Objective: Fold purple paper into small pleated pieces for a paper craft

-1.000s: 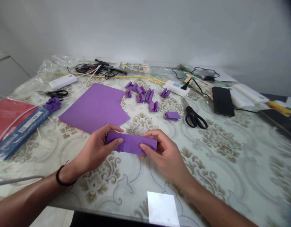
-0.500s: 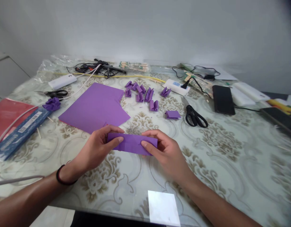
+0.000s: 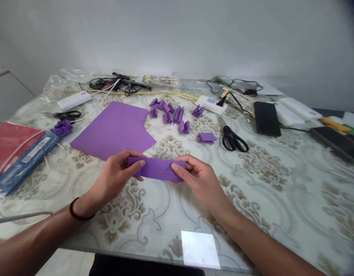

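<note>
**Purple strip (image 3: 156, 168) pinched between both hands**

Around the strip, held over the table (image 3: 165, 209): packet (image 3: 24, 164) at nine o'clock; purple sheets (image 3: 115, 130) at ten, just past the left hand (image 3: 121, 168); folded pieces (image 3: 178, 115) at twelve; scissors (image 3: 228, 132), then phone (image 3: 267, 119), toward two.

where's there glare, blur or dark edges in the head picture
Head view: a bright white four-sided patch, likely a reflection, glares near the front edge of the glossy floral-patterned tabletop; head view: the top right corner darkens; head view: small print on the flat red-and-blue packet is too soft to read; head view: the folded purple paper strip shows fairly clearly.
</note>
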{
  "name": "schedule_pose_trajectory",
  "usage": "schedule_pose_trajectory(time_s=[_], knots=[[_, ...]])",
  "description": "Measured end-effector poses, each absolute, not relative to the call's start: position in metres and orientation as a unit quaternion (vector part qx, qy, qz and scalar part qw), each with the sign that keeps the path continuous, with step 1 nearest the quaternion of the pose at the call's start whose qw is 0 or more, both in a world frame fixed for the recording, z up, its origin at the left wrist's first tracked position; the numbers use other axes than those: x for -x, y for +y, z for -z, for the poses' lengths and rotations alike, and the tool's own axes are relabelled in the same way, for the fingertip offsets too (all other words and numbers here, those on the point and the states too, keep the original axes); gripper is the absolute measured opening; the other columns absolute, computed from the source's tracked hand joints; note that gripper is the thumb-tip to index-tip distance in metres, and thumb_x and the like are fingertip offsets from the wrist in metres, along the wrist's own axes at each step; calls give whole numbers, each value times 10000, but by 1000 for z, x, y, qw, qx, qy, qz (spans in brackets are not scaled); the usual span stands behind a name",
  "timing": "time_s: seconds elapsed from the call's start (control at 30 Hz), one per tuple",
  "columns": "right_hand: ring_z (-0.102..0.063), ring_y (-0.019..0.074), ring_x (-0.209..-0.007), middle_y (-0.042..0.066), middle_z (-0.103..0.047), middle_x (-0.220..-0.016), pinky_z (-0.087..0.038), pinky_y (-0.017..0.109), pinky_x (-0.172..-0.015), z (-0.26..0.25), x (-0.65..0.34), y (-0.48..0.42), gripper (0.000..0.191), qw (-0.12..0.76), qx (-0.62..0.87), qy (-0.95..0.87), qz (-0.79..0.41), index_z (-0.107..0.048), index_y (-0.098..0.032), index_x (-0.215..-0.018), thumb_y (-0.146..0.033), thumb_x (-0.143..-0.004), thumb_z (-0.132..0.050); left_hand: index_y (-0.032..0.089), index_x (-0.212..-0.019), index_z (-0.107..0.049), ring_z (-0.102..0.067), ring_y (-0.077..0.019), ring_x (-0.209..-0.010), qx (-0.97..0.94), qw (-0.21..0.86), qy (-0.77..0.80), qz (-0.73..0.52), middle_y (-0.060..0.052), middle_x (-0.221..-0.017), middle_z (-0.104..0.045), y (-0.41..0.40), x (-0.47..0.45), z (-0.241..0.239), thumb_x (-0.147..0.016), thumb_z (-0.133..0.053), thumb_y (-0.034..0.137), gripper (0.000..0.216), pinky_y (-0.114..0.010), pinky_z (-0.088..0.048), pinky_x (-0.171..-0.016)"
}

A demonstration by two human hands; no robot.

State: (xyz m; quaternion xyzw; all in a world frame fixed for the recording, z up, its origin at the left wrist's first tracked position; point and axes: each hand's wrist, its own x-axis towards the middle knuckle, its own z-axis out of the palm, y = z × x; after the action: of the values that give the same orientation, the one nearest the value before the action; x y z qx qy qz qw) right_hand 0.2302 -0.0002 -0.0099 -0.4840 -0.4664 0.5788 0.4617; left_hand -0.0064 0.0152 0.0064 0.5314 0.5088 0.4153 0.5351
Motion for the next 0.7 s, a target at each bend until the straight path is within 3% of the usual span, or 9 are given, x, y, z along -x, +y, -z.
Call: schedule_pose_trajectory(time_s=[0.23, 0.5, 0.7], knots=[[-642, 156, -661, 0, -685, -757, -647, 284, -597, 10, -230, 3, 304, 480, 476, -475, -563, -711, -206, -878, -479, -868, -845, 152, -842, -728, -674, -119, -575, -528, 499, 521, -448, 25, -732, -659, 16, 3, -15, -816, -834, 345, 222, -229, -634, -538], [-592, 152, -696, -28, -573, -781, -636, 302, -638, 14, -232, -4, 300, 457, 462, -535, -539, -502, -240, -782, -352, -949, -725, 181, -811, -594, -705, -111, -489, -566, 487, 512, -424, 77, -658, -595, 13, 8, -11, -865, -786, 275, 221, -182, -541, -481], [-633, 144, -642, -15, -635, -841, -551, 285, -590, 12, -231, -7, 333, 431, 470, -549, -541, -408, -249, -764, -266, -920, -702, 190, -813, -582, -700, -91, -534, -571, 501, 498, -419, 77, -710, -608, 5, 2, -16, -858, -761, 209, 185, -175, -579, -514]])
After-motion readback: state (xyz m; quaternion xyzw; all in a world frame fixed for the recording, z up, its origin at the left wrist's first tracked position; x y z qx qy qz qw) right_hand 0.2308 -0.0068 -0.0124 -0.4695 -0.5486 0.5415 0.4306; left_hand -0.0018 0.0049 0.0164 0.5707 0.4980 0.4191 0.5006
